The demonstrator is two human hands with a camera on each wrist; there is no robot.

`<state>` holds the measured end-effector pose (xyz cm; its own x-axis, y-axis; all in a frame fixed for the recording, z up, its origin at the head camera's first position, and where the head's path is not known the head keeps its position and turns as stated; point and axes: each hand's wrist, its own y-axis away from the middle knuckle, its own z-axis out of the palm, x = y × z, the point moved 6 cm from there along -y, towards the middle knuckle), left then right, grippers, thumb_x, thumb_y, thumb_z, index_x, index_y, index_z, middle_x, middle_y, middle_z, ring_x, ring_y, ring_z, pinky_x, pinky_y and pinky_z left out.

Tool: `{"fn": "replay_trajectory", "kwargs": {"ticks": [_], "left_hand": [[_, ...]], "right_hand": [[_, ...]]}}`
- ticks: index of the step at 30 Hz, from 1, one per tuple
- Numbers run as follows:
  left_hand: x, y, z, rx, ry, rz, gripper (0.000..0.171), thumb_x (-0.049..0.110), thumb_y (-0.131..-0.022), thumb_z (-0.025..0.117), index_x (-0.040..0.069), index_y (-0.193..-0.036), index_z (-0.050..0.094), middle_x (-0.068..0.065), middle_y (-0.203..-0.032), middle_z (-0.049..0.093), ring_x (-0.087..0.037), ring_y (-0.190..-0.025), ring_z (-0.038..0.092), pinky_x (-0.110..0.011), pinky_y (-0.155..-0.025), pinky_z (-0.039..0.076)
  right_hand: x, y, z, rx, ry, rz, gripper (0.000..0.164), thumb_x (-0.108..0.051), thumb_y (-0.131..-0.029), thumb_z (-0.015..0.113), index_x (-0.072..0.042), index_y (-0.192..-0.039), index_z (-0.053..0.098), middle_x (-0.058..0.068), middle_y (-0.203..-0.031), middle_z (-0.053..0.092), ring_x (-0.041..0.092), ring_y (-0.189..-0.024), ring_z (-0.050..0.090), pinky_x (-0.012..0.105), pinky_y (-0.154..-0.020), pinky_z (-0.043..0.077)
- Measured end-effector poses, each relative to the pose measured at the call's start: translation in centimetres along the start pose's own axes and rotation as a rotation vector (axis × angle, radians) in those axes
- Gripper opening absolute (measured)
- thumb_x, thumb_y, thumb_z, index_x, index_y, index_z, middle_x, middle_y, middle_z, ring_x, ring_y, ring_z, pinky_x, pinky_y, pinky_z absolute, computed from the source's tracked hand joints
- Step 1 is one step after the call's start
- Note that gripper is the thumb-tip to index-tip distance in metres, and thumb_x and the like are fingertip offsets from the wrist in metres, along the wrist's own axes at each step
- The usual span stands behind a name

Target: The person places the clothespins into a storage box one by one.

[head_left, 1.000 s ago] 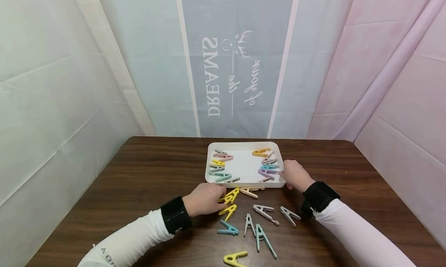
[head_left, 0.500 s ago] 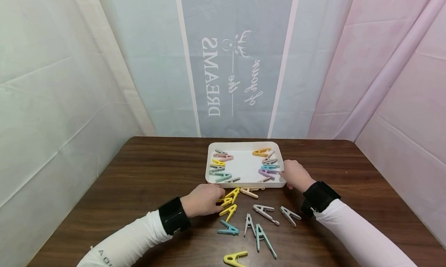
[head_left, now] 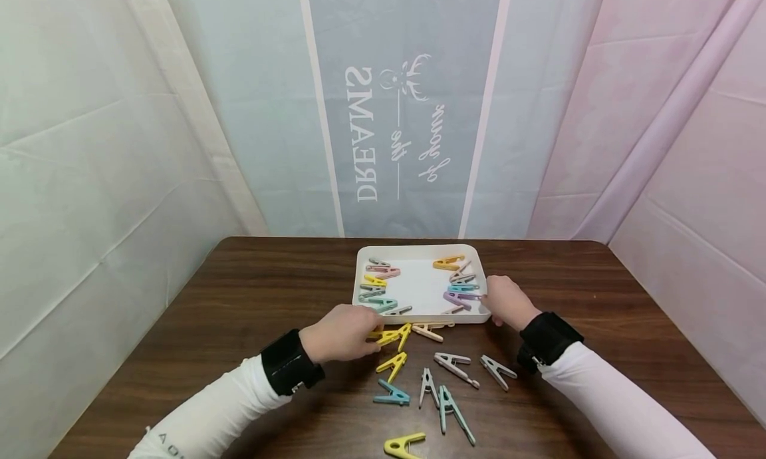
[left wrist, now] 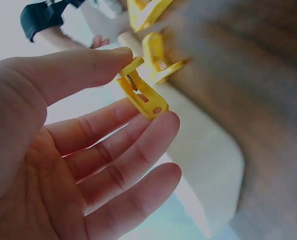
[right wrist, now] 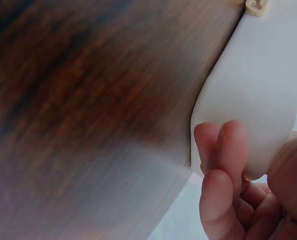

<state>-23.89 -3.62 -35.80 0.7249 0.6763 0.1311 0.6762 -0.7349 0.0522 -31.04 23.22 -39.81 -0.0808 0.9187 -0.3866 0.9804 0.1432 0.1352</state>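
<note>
My left hand [head_left: 342, 332] pinches a yellow clothespin [left wrist: 147, 97] between thumb and fingers, just off the near left corner of a white tray [head_left: 421, 283]. Beside it lies another yellow clothespin [head_left: 405, 336], with a peach clothespin [head_left: 428, 330] to its right along the tray's near wall. My right hand [head_left: 507, 301] holds the tray by its near right corner, fingers curled against the outer wall [right wrist: 253, 90] and thumb at the rim. Inside the tray, clothespins of mixed colours lie in two columns, among them an orange one [head_left: 447, 263] and a purple one [head_left: 457, 299].
On the brown table [head_left: 287, 279], several loose clothespins lie in front of the tray: yellow [head_left: 391, 364], blue [head_left: 393, 394], green [head_left: 453, 411], pale grey [head_left: 498, 371] and lilac [head_left: 456, 368]. A yellow clothespin [head_left: 405, 444] is at the bottom edge of view. Curtains [head_left: 413, 113] hang behind.
My left hand has moved slightly up and to the left, carrying the yellow clothespin away from the other yellow ones. The right hand and the tray stay in place.
</note>
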Motion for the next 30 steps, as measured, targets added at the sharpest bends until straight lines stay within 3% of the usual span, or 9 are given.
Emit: {"fn": "replay_trajectory", "kwargs": {"ticks": [7, 12, 17, 23, 30], "left_hand": [[-0.2, -2.2, -2.9, 0.059, -0.061, 0.017, 0.017, 0.028, -0.087, 0.074, 0.013, -0.096, 0.071, 0.005, -0.082, 0.063, -0.008, -0.065, 0.048, -0.024, -0.058, 0.042], [-1.1, -5.5, -3.8, 0.008, -0.107, -0.009, 0.019, 0.03, -0.088, 0.073, 0.014, -0.098, 0.07, 0.005, -0.081, 0.063, -0.009, -0.066, 0.05, -0.026, -0.06, 0.044], [-2.5, -9.3, -3.4, -0.063, -0.144, -0.056, 0.019, 0.029, -0.091, 0.07, 0.013, -0.101, 0.069, 0.003, -0.089, 0.065, -0.012, -0.073, 0.055, -0.027, -0.066, 0.046], [-4.8, -13.6, -2.0, -0.05, -0.275, -0.134, 0.014, 0.024, -0.093, 0.067, 0.015, -0.103, 0.069, 0.002, -0.093, 0.067, -0.013, -0.079, 0.059, -0.029, -0.07, 0.049], [-6.0, -17.2, -1.3, -0.092, -0.427, -0.218, 0.016, 0.016, -0.098, 0.058, 0.016, -0.109, 0.07, 0.0, -0.097, 0.069, -0.015, -0.087, 0.064, -0.031, -0.076, 0.052]], "right_hand": [[0.1, 0.1, 0.0, 0.008, 0.0, -0.01, 0.019, -0.002, -0.094, 0.057, 0.015, -0.102, 0.055, 0.008, -0.057, 0.054, 0.014, -0.041, 0.055, 0.028, -0.044, 0.044], [0.1, 0.1, 0.0, 0.014, 0.004, -0.015, 0.019, -0.002, -0.094, 0.057, 0.015, -0.102, 0.056, 0.008, -0.056, 0.053, 0.014, -0.04, 0.054, 0.027, -0.044, 0.043], [0.2, 0.0, 0.2, 0.0, -0.003, 0.004, 0.02, -0.002, -0.094, 0.057, 0.015, -0.104, 0.056, 0.009, -0.058, 0.054, 0.015, -0.041, 0.054, 0.027, -0.043, 0.043], [0.1, -0.1, 0.1, 0.001, 0.002, 0.005, 0.019, -0.002, -0.094, 0.058, 0.014, -0.103, 0.057, 0.009, -0.057, 0.054, 0.016, -0.041, 0.055, 0.028, -0.044, 0.044], [0.1, -0.2, -0.1, 0.011, -0.009, 0.005, 0.018, -0.002, -0.094, 0.058, 0.013, -0.103, 0.057, 0.008, -0.059, 0.054, 0.015, -0.041, 0.055, 0.028, -0.044, 0.044]]}}
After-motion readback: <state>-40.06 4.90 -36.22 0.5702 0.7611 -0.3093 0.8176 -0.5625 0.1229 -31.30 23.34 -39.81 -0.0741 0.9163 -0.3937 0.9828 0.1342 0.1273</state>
